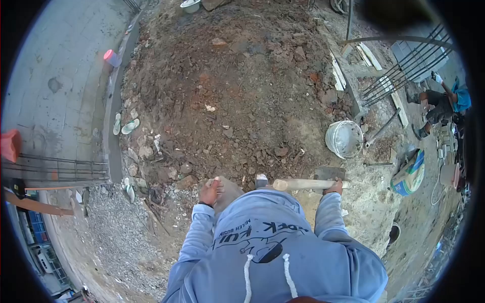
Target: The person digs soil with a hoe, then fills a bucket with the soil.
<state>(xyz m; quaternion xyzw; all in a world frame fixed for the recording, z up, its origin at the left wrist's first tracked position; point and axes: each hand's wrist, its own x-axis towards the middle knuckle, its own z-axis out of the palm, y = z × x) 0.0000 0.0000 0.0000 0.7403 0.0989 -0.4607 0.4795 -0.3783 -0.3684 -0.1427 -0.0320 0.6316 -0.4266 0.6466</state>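
Right grip (pixel 333 187) clamped on wooden handle (pixel 308 184); left grip (pixel 211 192) closure cannot be told. Soil (pixel 242 101): bucket (pixel 345 140) near right edge, sandals (pixel 130 126) beside left curb (pixel 115 116).

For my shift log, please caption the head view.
Head view: the right hand grips a wooden-handled tool beside rough, broken soil, with a pale bucket ahead and to the right.

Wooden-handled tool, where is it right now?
In the head view, the wooden-handled tool is just right of the middle, held in the right hand, near the hoodie, with the whitish bucket beyond it.
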